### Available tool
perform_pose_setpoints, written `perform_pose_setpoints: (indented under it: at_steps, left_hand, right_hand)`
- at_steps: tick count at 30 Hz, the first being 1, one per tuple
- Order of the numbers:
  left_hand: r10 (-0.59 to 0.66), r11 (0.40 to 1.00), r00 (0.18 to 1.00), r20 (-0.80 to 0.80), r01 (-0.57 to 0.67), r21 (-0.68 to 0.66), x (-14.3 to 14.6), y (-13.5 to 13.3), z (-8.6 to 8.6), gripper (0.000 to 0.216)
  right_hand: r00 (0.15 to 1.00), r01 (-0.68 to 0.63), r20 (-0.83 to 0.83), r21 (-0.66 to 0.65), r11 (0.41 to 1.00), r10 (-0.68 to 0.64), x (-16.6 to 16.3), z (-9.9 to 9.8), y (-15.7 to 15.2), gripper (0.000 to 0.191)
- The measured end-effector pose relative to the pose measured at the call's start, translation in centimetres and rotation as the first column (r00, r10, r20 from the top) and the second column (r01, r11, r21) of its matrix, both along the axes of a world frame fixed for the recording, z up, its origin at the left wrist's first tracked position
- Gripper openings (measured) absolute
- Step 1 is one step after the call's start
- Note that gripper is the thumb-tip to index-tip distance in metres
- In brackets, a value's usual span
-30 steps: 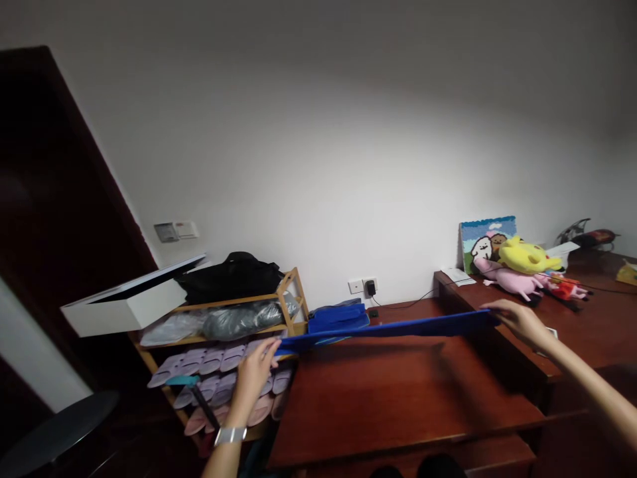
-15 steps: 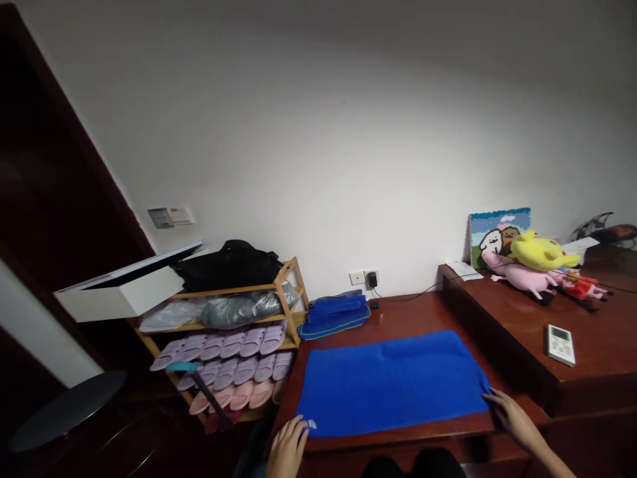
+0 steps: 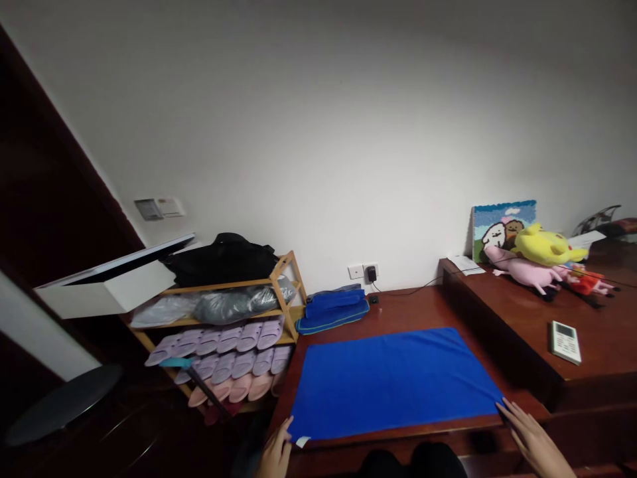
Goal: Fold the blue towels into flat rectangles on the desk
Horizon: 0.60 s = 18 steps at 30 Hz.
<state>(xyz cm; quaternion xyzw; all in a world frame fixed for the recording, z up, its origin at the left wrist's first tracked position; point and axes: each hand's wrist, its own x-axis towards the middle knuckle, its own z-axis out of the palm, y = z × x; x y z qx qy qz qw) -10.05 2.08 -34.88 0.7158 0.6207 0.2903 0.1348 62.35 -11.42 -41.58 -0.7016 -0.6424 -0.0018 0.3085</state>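
A blue towel point(image 3: 393, 382) lies spread flat on the dark red wooden table point(image 3: 413, 312). My left hand point(image 3: 275, 455) rests at the towel's near left corner, by a small white label, with the fingers loosely curled. At the near right corner my right hand point(image 3: 533, 441) lies with fingers stretched out, the tips touching the towel's edge. Neither hand grips anything.
Folded blue towels point(image 3: 334, 307) are stacked at the table's back left. A bamboo rack point(image 3: 231, 332) of several slippers stands to the left, with a black bag and white box on top. Plush toys point(image 3: 540, 259) and a white remote point(image 3: 565, 341) lie on the raised desk at right.
One second ago both hands held the towel stretched in the air. They lowered it flat onto the table and slid back to its near corners.
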Motion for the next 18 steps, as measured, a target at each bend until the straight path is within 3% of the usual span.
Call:
perform_pose_setpoints:
  at_steps: [6, 10, 13, 18]
  left_hand:
    - [-0.014, 0.995, 1.000, -0.008, 0.015, 0.103, 0.3, -0.4, 0.2, 0.037]
    - [0.015, 0.984, 0.998, -0.069, -0.002, 0.177, 0.3, 0.9, 0.6, 0.027]
    - [-0.007, 0.978, 0.993, -0.117, 0.031, 0.206, 1.7, 4.2, 1.9, 0.029]
    - [-0.128, 0.971, 0.953, -0.275, 0.177, 0.161, 6.7, 12.8, 3.8, 0.041]
  right_hand:
    - [0.997, 0.010, 0.070, 0.054, 0.999, -0.014, 0.9, -0.8, -1.5, 0.041]
    - [0.994, 0.017, 0.104, 0.080, 0.997, -0.025, -0.6, 1.4, 1.2, 0.041]
    - [0.996, -0.048, 0.080, 0.067, 0.997, 0.042, -4.9, 4.4, 5.6, 0.045]
    - [0.963, -0.269, -0.005, -0.092, 0.959, 0.270, -16.1, 9.3, 15.1, 0.047]
